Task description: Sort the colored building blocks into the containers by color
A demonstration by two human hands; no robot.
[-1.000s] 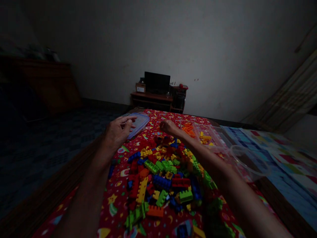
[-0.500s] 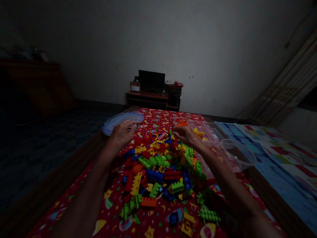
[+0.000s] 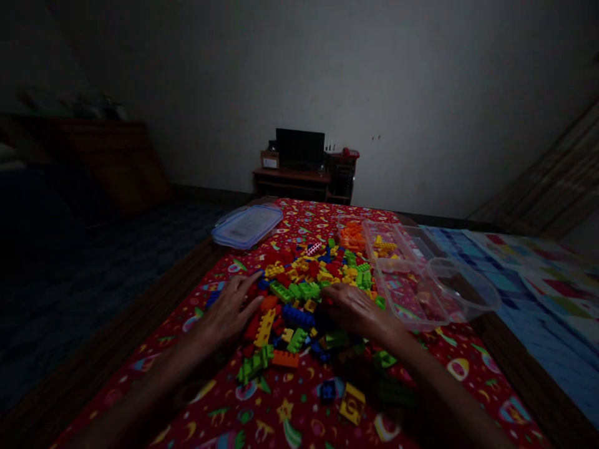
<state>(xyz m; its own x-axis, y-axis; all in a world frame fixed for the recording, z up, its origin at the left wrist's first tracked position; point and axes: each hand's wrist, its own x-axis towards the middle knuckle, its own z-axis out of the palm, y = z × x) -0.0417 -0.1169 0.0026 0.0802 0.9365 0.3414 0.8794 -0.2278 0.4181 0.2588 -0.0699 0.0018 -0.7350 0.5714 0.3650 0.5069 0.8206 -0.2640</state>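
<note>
Red patterned cloth spreads before us in a dim room, and on it our left hand rests loosely spread at the left edge of the mixed heap of bricks, with nothing seen in its grasp, while our right hand curls its fingers down into the heap's right side, hiding whether it has hold of one. Farther right, orange bricks lie boxed in clear plastic and a few yellow bricks sit in the clear divided tray, so we judge only a small share put away, most being left loose.
</note>
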